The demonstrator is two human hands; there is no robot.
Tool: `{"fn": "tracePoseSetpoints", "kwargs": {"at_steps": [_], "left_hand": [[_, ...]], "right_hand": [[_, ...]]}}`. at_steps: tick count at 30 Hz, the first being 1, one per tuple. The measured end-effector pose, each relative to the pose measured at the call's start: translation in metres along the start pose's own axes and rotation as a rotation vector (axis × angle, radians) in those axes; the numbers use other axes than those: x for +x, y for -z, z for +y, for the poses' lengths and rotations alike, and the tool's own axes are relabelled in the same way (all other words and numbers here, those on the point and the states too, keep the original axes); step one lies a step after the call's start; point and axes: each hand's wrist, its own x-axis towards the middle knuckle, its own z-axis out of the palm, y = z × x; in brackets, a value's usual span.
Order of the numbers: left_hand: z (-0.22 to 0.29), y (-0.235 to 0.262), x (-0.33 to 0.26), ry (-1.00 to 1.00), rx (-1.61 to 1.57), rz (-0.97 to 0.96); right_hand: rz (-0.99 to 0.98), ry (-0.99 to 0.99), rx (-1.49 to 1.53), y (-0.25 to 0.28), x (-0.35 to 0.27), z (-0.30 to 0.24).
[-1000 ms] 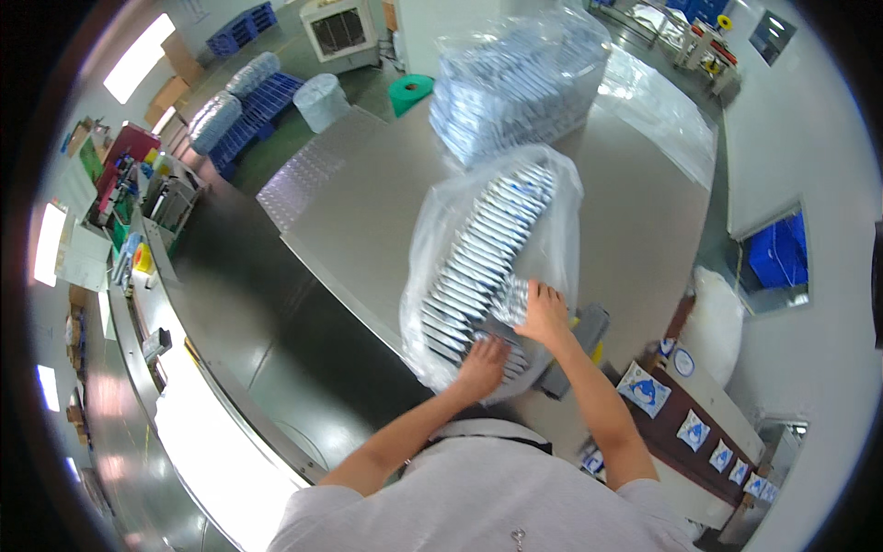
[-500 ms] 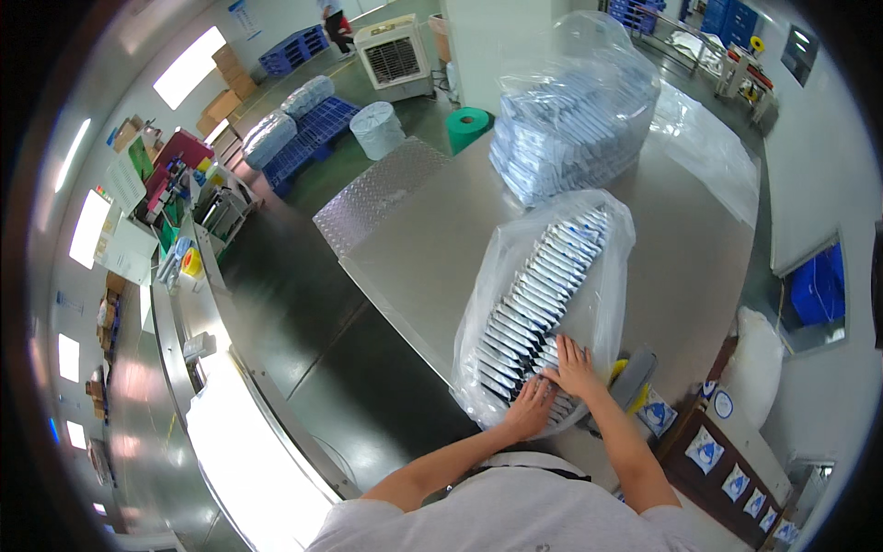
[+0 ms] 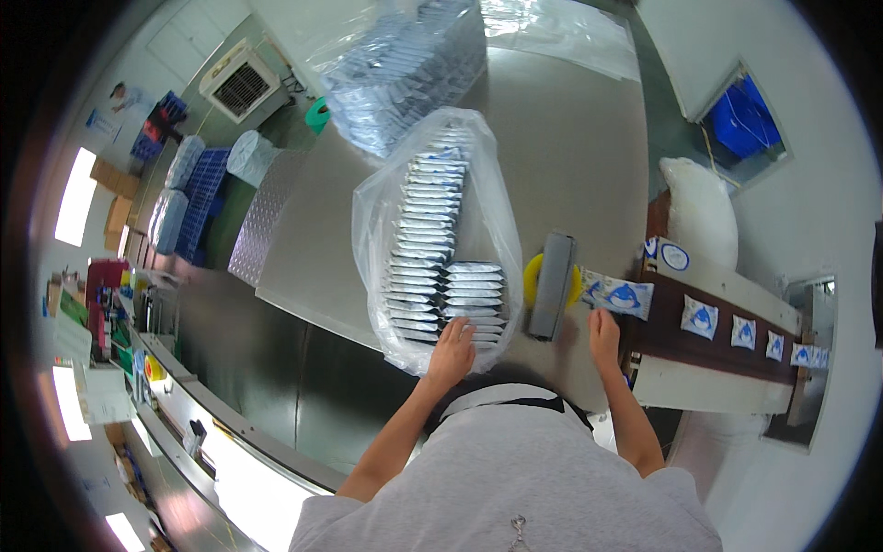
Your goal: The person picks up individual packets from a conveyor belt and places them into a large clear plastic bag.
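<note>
- At the near edge of the steel table [image 3: 579, 156], the left hand [image 3: 452, 350] lies on the nearest packets of a short row [image 3: 474, 285]; whether its fingers grip any, I cannot tell.
- Off to its right, the right hand [image 3: 603, 338], fingers bent, is at the lower edge of a white-and-blue packet [image 3: 621, 295]; its grip, too, I cannot make out.
- Around the short row and a longer row [image 3: 428, 212] on its left, a clear bag [image 3: 492, 175] lies open on the table.
- Between bag and right hand sits a grey block [image 3: 553, 285] beside a yellow round piece [image 3: 533, 279].
- Rightward, more packets lie spaced along a brown belt [image 3: 724, 333].
- Beyond the open bag stands a bulky packet-filled bag [image 3: 405, 83].
- Farther left is an air cooler [image 3: 241, 85].
</note>
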Motion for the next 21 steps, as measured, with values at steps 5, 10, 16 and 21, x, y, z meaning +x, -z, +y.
{"fn": "tracePoseSetpoints", "kwargs": {"at_steps": [5,10,16,21], "left_hand": [[0.001,-0.019,0.032,0.023,0.231,-0.121],[0.000,-0.040,0.047,0.066,0.398,-0.170],[0.001,-0.052,0.044,0.062,0.481,-0.200],[0.004,-0.057,0.045,0.061,0.453,-0.203]], "right_hand": [[-0.389,-0.079,-0.371,-0.024,-0.099,0.074],[-0.293,-0.069,-0.421,-0.026,-0.115,0.057],[-0.472,-0.018,-0.364,-0.034,-0.103,0.096],[-0.393,0.087,-0.127,0.042,-0.036,0.066]]}}
